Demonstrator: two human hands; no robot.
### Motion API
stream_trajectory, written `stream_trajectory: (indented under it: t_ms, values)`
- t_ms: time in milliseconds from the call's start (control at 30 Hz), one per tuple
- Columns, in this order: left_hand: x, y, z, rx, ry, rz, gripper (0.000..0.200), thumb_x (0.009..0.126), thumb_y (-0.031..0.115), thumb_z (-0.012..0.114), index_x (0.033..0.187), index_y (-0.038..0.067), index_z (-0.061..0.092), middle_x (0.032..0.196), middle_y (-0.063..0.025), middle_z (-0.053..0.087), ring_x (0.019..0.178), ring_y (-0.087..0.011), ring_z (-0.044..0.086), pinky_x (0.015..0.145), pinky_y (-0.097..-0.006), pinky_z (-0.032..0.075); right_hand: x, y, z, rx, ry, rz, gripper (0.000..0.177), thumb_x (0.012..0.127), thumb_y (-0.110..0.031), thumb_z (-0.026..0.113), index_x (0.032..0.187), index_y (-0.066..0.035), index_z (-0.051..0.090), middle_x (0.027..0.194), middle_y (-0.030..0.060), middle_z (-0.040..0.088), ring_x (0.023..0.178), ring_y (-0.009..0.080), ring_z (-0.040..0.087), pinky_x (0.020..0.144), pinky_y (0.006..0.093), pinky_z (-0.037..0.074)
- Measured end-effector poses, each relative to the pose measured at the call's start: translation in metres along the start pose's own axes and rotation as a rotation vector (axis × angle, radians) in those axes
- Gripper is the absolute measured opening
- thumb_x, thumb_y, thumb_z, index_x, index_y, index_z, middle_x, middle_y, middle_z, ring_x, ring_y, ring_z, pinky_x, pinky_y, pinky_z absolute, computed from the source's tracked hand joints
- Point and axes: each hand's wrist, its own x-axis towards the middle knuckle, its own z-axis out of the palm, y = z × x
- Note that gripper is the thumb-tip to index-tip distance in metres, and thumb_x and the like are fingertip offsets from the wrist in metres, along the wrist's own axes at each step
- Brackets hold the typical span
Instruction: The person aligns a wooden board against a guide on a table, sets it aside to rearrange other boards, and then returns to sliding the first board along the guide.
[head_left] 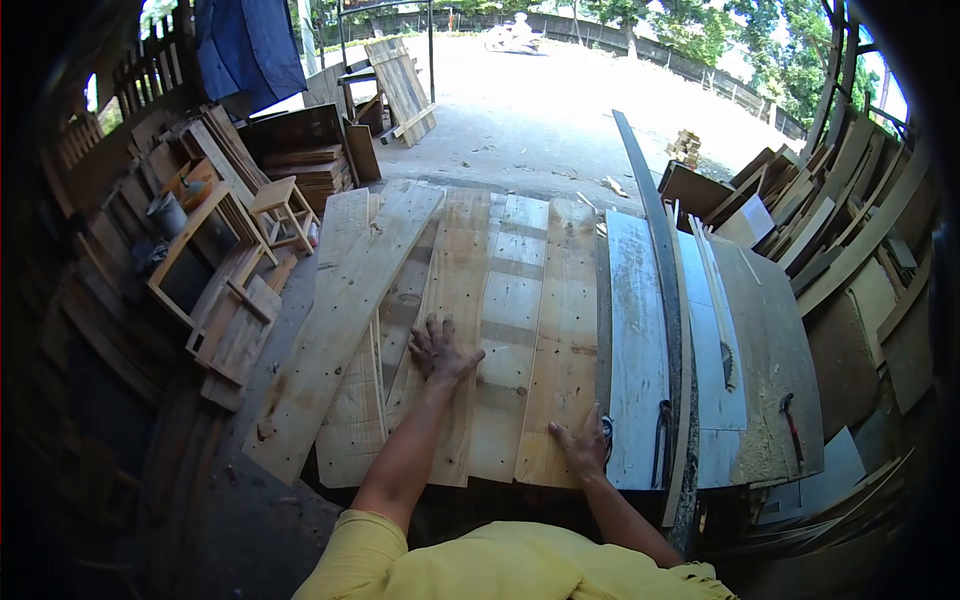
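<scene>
My left hand (440, 352) lies flat with fingers spread on a long wooden plank (457, 250) near the middle of the worktable. My right hand (582, 448) rests with thumb and fingers apart on the near end of another plank (567, 300), by its right edge. Between these two, paler boards (505, 345) show with darker cross strips. A wide plank (345, 325) slants across other boards on the left. Close beside my right hand is a small round object (607, 430), partly hidden.
A long dark bar (650, 200) runs lengthwise over white-painted boards (635, 330). Pincers (661, 440), a toothed curved blade (728, 366) and a hammer (792, 430) lie to the right. A wooden stool (285, 212) stands left; leaning timber (860, 220) lines the right side.
</scene>
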Motion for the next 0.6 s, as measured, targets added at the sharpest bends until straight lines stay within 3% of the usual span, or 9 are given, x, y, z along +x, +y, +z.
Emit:
stream_trajectory:
  t_ms: [67,233,300,467,567,600]
  values:
    - [-0.006,0.004,-0.007,-0.033,0.01,0.007,0.103,0.061,0.059,0.078,0.147,0.019,0.036,0.155,-0.0138,0.021,0.144,-0.0485,0.007,0.116,-0.0611,0.006,0.002,0.015,0.015,0.018,0.139,-0.105,0.106,0.076,-0.046,0.079,0.146,0.011,0.022,0.139,0.0348,0.041,0.127,0.0446,0.047,0.105,0.0448,0.041]
    - [-0.03,0.023,0.0,-0.037,0.066,0.091,0.093,0.058,0.048,0.082,0.138,0.018,0.046,0.146,-0.0123,0.032,0.141,-0.0497,0.017,0.114,-0.0628,0.015,0.008,0.024,0.021,-0.003,0.167,-0.149,0.106,0.076,-0.047,0.078,0.146,0.012,0.023,0.14,0.0345,0.041,0.126,0.0458,0.047,0.105,0.0455,0.04]
    - [-0.033,0.045,-0.006,-0.116,-0.027,0.128,0.091,0.057,0.046,0.083,0.136,0.018,0.048,0.146,-0.0114,0.032,0.14,-0.0486,0.018,0.114,-0.0622,0.016,0.007,0.025,0.02,-0.004,0.177,-0.155,0.107,0.076,-0.047,0.078,0.146,0.012,0.023,0.14,0.0345,0.04,0.126,0.0457,0.047,0.105,0.0456,0.04]
    - [-0.005,0.092,0.021,-0.146,-0.011,0.101,0.089,0.059,0.05,0.084,0.134,0.017,0.05,0.147,-0.0107,0.032,0.139,-0.0481,0.02,0.112,-0.0625,0.018,0.004,0.017,0.015,0.024,0.141,-0.097,0.108,0.075,-0.047,0.08,0.146,0.011,0.023,0.14,0.0342,0.041,0.125,0.0461,0.047,0.105,0.0457,0.04]
    - [0.009,0.099,0.038,-0.098,0.014,0.117,0.085,0.064,0.056,0.077,0.134,0.015,0.05,0.145,-0.0112,0.034,0.14,-0.0453,0.02,0.113,-0.0599,0.012,0.003,0.013,0.011,0.056,0.109,-0.073,0.107,0.075,-0.046,0.08,0.146,0.011,0.023,0.14,0.0343,0.041,0.126,0.0464,0.046,0.106,0.046,0.039]
    - [0.012,0.096,0.043,-0.189,0.023,0.122,0.081,0.072,0.06,0.07,0.135,0.015,0.049,0.146,-0.0124,0.033,0.141,-0.0465,0.017,0.113,-0.0606,0.009,0.004,0.015,0.011,0.055,0.104,-0.067,0.107,0.075,-0.046,0.08,0.146,0.011,0.023,0.14,0.0343,0.041,0.126,0.0464,0.046,0.106,0.046,0.039]
